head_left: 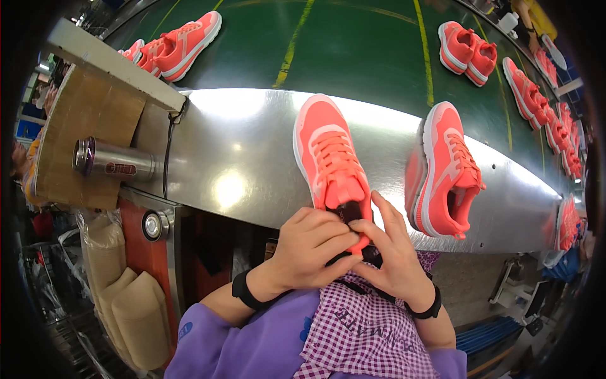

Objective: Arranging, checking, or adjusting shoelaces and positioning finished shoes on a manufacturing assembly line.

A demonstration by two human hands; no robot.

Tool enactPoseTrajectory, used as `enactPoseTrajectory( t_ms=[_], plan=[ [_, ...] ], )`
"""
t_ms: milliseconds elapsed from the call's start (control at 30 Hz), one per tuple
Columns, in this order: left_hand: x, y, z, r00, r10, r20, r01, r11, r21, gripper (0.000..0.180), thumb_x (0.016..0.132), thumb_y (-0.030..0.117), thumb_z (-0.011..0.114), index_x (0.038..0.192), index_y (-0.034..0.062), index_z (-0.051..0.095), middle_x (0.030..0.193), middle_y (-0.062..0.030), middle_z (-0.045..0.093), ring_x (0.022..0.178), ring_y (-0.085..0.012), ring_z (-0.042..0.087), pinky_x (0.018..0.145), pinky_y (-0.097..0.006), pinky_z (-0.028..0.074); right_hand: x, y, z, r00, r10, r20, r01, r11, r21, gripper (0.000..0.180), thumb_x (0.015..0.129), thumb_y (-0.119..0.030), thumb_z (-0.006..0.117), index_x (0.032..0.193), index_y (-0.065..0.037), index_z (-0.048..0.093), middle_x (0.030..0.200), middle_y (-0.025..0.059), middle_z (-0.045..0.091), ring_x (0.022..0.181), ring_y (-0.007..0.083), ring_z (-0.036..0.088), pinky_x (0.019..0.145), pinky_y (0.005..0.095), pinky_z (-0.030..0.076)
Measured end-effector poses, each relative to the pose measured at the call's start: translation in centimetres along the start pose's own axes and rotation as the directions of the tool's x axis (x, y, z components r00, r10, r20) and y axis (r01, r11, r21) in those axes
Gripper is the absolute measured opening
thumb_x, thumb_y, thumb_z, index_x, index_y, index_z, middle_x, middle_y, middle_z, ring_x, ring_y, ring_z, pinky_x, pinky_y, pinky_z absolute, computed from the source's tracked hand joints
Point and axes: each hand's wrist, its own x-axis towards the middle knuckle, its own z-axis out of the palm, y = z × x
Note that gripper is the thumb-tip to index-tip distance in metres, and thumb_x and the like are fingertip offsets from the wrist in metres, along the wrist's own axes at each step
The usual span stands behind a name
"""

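Observation:
In front of me a coral sneaker [328, 142] with a white sole lies on the steel ledge, toe pointing away and heel at my hands. My left hand [309, 246] is closed at the left side of its heel opening, fingers curled over the collar. My right hand [394, 259] grips the heel from the right, one finger stretched along the shoe's side and another bent at the opening. Something dark shows inside the shoe between the hands; my fingers partly hide it. To the right stands a second coral sneaker [447, 174], upright and untouched.
Beyond the steel ledge [208, 126] runs a green conveyor belt [353, 44] with yellow lines. More coral sneakers [189, 47] sit on it at left, and several at right [467, 54]. A steel flask [117, 161] lies on cardboard [82, 126]. Another person's arm [533, 38] reaches in at the far right.

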Motion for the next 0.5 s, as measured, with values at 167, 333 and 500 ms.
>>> enactPoseTrajectory(
  t_ms=[167, 333, 500],
  plan=[
    [1.9, -1.8, 0.8, 0.878, -0.117, -0.465, 0.221, 0.959, 0.177, 0.031, 0.067, 0.011, 0.076, 0.095, 0.0065, 0.065, 0.086, -0.0037, 0.057, 0.078, -0.0232, 0.057, 0.066, -0.033, 0.048, 1.9, -0.1, 2.9, 0.987, 0.070, -0.145, -0.058, 0.995, 0.087, 0.056, 0.063, -0.018, 0.086, 0.107, 0.000, 0.057, 0.143, 0.0353, 0.029, 0.118, 0.0473, 0.050, 0.094, 0.0445, 0.047],
    [3.9, -3.8, -1.0, 0.952, 0.203, -0.230, -0.144, 0.958, 0.248, 0.027, 0.059, 0.009, 0.067, 0.085, 0.0033, 0.065, 0.083, -0.0033, 0.056, 0.073, -0.0197, 0.056, 0.060, -0.031, 0.047, 1.8, -0.1, 4.0, 0.975, 0.107, -0.193, -0.103, 0.994, 0.031, 0.036, 0.062, -0.013, 0.084, 0.075, 0.002, 0.054, 0.137, 0.0406, 0.035, 0.094, 0.0429, 0.064, 0.072, 0.0386, 0.057],
    [6.4, -4.7, -3.0, 0.880, 0.454, 0.141, -0.471, 0.873, 0.126, 0.029, 0.057, 0.009, 0.063, 0.085, 0.0010, 0.064, 0.079, -0.0045, 0.054, 0.066, -0.0179, 0.055, 0.052, -0.029, 0.046, 2.2, -0.5, 4.3, 0.977, 0.120, -0.176, -0.130, 0.990, -0.046, 0.034, 0.064, -0.012, 0.082, 0.078, 0.003, 0.054, 0.139, 0.0419, 0.030, 0.098, 0.0462, 0.062, 0.075, 0.0405, 0.056]
  ],
)
